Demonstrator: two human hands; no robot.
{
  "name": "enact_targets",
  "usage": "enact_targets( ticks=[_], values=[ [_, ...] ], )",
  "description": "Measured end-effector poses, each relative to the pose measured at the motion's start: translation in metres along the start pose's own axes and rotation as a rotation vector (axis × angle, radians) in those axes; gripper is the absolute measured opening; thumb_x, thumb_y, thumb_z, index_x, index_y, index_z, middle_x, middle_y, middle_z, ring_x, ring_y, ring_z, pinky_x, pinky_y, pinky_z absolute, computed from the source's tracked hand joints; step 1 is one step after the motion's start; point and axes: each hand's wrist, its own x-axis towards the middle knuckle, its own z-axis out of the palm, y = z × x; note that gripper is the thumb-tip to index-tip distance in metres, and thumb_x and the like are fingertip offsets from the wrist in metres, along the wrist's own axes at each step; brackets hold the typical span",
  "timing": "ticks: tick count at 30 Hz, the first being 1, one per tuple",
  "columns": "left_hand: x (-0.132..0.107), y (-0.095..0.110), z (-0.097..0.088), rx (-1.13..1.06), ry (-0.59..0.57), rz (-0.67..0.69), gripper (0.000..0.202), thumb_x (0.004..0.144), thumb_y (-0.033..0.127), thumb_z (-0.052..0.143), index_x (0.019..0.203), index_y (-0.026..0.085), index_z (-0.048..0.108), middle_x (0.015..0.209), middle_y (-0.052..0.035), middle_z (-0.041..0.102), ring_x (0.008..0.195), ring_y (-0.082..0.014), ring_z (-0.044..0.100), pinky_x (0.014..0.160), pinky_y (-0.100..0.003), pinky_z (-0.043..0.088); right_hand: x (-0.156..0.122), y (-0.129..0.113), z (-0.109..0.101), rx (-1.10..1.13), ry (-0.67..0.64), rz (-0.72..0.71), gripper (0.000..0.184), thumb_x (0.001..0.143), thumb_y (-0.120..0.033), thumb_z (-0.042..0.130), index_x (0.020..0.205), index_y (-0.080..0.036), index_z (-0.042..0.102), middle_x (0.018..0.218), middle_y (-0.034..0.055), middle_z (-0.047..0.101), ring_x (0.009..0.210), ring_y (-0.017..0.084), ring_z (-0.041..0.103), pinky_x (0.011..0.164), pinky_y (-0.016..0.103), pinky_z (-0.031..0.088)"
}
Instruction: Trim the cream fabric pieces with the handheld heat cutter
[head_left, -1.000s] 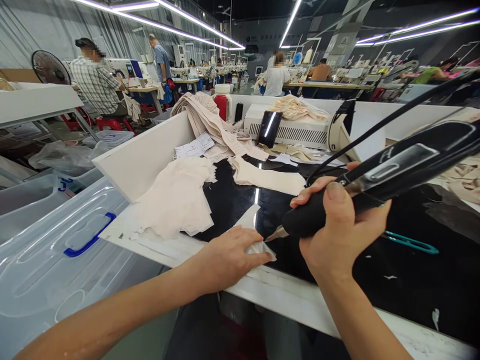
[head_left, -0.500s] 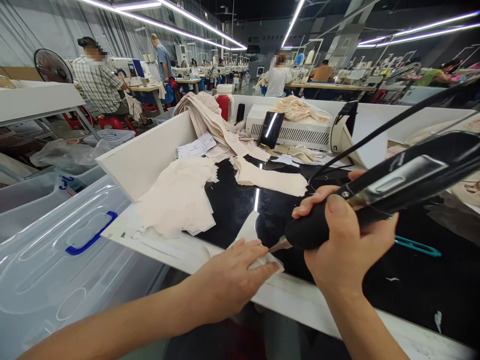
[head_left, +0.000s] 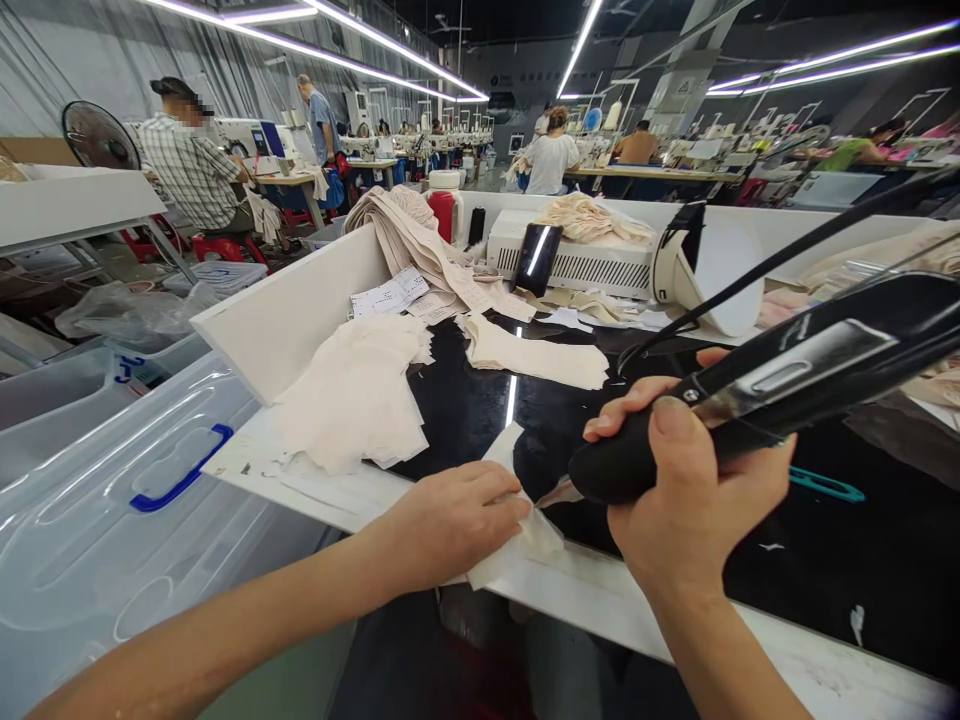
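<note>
We have our right hand (head_left: 697,490) wrapped round a black handheld tool (head_left: 802,365), its metal tip (head_left: 561,492) just beside the pale cloth piece (head_left: 541,532) that our left hand (head_left: 457,525) grips at the front of the black tabletop (head_left: 810,585), reaching onto its white rim (head_left: 600,605); we see open room across the tabletop's middle, a folded cream strip (head_left: 536,355) farther back, a pale fabric stack (head_left: 360,395) at its left
</note>
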Motion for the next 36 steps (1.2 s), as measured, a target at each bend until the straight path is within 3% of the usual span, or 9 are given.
enact_targets(
  ticks=[4, 10, 13, 20, 36],
  values=[
    [-0.001, -0.006, -0.002, 0.083, 0.014, 0.041, 0.012, 0.118, 0.019, 0.068, 0.125, 0.015, 0.077, 0.128, -0.0133, 0.078, 0.125, -0.0256, 0.077, 0.122, -0.042, 0.065, 0.000, 0.000, 0.000, -0.001, -0.002, -0.003, 0.037, 0.081, -0.028, 0.089, 0.103, -0.029, 0.059, 0.078, -0.0100, 0.073, 0.056, 0.014, 0.063, 0.058, 0.031, 0.058],
    [-0.002, -0.009, -0.003, 0.060, 0.007, 0.071, 0.016, 0.120, 0.022, 0.066, 0.127, 0.011, 0.076, 0.119, -0.0115, 0.078, 0.118, -0.0236, 0.078, 0.114, -0.037, 0.067, 0.000, -0.002, 0.000, -0.001, 0.008, 0.019, 0.038, 0.078, -0.028, 0.089, 0.103, -0.029, 0.061, 0.077, -0.0113, 0.074, 0.055, 0.014, 0.064, 0.057, 0.031, 0.058],
    [-0.004, -0.011, -0.004, 0.027, -0.029, 0.051, 0.017, 0.120, 0.022, 0.067, 0.133, 0.014, 0.075, 0.125, -0.0126, 0.079, 0.118, -0.0239, 0.079, 0.111, -0.037, 0.068, 0.000, -0.002, 0.000, -0.002, 0.008, 0.025, 0.037, 0.079, -0.028, 0.089, 0.104, -0.029, 0.061, 0.077, -0.0114, 0.074, 0.055, 0.014, 0.064, 0.057, 0.032, 0.059],
    [-0.006, -0.012, -0.005, -0.010, -0.069, 0.030, 0.026, 0.119, 0.020, 0.067, 0.144, 0.016, 0.074, 0.133, -0.0149, 0.079, 0.123, -0.0257, 0.079, 0.114, -0.040, 0.067, -0.002, 0.001, -0.003, -0.007, -0.013, -0.008, 0.038, 0.082, -0.032, 0.091, 0.106, -0.029, 0.061, 0.081, -0.0095, 0.072, 0.058, 0.014, 0.065, 0.059, 0.032, 0.059],
    [-0.008, -0.012, -0.002, -0.031, -0.049, 0.011, 0.025, 0.121, 0.024, 0.067, 0.142, 0.019, 0.080, 0.140, -0.0168, 0.078, 0.127, -0.0267, 0.079, 0.118, -0.040, 0.066, 0.003, -0.003, 0.004, 0.010, 0.017, 0.008, 0.037, 0.079, -0.029, 0.089, 0.101, -0.029, 0.060, 0.076, -0.0111, 0.074, 0.053, 0.014, 0.065, 0.054, 0.031, 0.058]
  ],
)
